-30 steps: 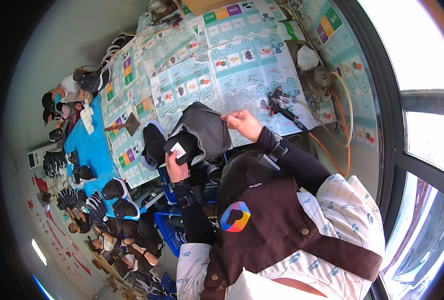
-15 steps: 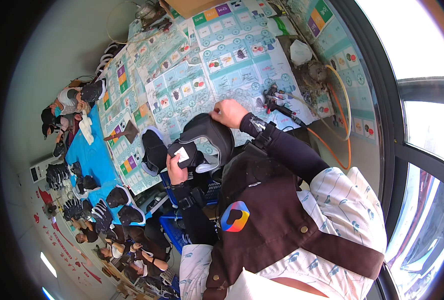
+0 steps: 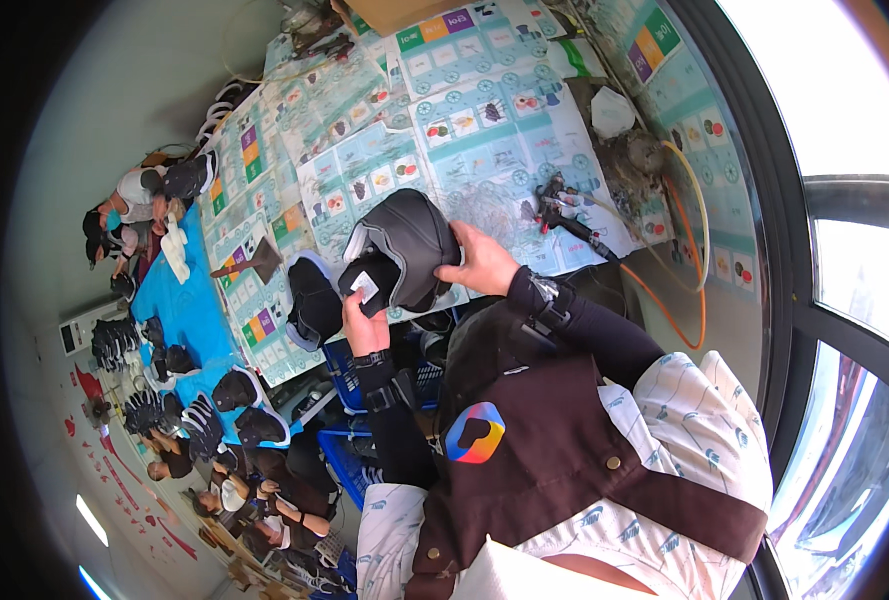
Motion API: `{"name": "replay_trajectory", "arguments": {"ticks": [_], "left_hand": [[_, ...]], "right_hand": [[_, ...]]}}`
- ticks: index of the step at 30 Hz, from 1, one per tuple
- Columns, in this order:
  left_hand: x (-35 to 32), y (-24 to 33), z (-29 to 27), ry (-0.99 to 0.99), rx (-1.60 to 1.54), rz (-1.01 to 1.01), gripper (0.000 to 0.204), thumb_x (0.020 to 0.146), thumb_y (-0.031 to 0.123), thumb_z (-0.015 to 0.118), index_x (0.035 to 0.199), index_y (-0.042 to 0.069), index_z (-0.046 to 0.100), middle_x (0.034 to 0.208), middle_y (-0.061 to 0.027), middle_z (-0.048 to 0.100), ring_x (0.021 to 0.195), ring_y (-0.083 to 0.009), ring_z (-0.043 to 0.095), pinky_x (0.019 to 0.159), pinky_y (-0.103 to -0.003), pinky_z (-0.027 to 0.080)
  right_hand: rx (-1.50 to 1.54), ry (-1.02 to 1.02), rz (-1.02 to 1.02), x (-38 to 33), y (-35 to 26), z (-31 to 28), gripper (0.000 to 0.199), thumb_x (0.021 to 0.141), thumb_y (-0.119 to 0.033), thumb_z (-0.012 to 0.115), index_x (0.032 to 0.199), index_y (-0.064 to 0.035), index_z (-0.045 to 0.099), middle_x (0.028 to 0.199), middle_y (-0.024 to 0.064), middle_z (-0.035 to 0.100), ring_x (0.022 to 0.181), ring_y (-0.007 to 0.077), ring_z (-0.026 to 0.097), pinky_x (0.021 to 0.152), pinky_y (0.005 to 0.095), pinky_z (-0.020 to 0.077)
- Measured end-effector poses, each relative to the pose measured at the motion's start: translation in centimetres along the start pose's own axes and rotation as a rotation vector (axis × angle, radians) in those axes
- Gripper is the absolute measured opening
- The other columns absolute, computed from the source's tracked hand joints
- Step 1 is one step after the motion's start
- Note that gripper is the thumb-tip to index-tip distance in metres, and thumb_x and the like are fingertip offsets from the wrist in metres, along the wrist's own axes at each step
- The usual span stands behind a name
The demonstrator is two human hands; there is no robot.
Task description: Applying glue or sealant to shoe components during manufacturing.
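A black shoe upper (image 3: 419, 245) is up between my hands, above the near edge of the paper-covered table. My left hand (image 3: 366, 330) is closed on its black tongue, where a white label (image 3: 364, 287) shows by the fingers. Against the outer right side of the upper, my right hand (image 3: 484, 262) grips with the thumb in front; its other fingers are partly hidden. Just left of my left hand, a black shoe (image 3: 314, 303) with a pale sole rests on the table.
To the right lies a black spray-gun-like tool (image 3: 571, 222) with an orange hose (image 3: 664, 325). A flat-headed brown tool (image 3: 256, 262) lies at the left. Blue baskets (image 3: 344, 462) stand below the table edge. Several people sit along the left, near a blue-covered surface (image 3: 199, 315) with shoes.
The upper has turned, so its smooth outer side faces up instead of its opening. My right hand has moved from its top edge down to its right side. My left hand keeps the tongue.
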State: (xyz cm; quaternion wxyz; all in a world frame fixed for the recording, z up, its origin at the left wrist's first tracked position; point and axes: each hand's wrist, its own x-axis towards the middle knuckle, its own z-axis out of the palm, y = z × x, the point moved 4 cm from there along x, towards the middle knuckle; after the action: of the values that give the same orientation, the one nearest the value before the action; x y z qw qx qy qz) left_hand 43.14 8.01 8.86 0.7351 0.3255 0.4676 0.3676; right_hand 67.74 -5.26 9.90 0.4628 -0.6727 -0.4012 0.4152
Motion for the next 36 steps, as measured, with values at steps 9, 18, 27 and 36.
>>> {"name": "replay_trajectory", "arguments": {"ticks": [9, 18, 27, 36], "left_hand": [[1.5, 0.0, -0.2, 0.024, -0.001, -0.118, 0.030, 0.092, 0.018, 0.061, 0.116, -0.001, 0.060, 0.112, -0.0130, 0.069, 0.105, -0.0264, 0.068, 0.088, -0.041, 0.056], [4.0, -1.3, 0.4, 0.067, 0.068, -0.237, 0.027, 0.091, 0.021, 0.065, 0.105, -0.002, 0.060, 0.097, -0.0132, 0.068, 0.086, -0.0235, 0.067, 0.077, -0.033, 0.055], [7.9, -4.3, 2.2, 0.074, 0.178, -0.267, 0.028, 0.091, 0.019, 0.065, 0.110, -0.002, 0.060, 0.103, -0.0140, 0.069, 0.090, -0.0262, 0.069, 0.078, -0.033, 0.056], [8.7, -5.9, 4.5, 0.039, 0.247, -0.275, 0.031, 0.093, 0.020, 0.062, 0.113, -0.003, 0.059, 0.104, -0.0148, 0.069, 0.090, -0.0256, 0.070, 0.076, -0.031, 0.058]], "right_hand": [[-0.635, 0.291, 0.107, -0.4, 13.6, -6.8, 0.048, 0.077, -0.005, 0.062, 0.125, -0.0045, 0.061, 0.128, 0.0203, 0.057, 0.123, 0.0402, 0.052, 0.103, 0.0475, 0.0473], [-1.057, 0.245, 0.063, -2.4, 21.9, -11.6, 0.036, 0.089, -0.007, 0.056, 0.124, -0.0007, 0.054, 0.122, 0.0163, 0.053, 0.120, 0.0346, 0.052, 0.087, 0.0443, 0.0573], [0.016, 0.494, -0.043, -3.9, 9.1, -12.6, 0.025, 0.079, -0.010, 0.068, 0.103, -0.0038, 0.062, 0.077, 0.0147, 0.063, 0.077, 0.0370, 0.063, 0.073, 0.0434, 0.0511], [0.014, 0.240, -0.049, -4.2, 4.3, -11.3, 0.016, 0.075, -0.011, 0.063, 0.090, -0.0065, 0.061, 0.072, 0.0182, 0.060, 0.074, 0.0408, 0.063, 0.066, 0.0456, 0.0479]]}}
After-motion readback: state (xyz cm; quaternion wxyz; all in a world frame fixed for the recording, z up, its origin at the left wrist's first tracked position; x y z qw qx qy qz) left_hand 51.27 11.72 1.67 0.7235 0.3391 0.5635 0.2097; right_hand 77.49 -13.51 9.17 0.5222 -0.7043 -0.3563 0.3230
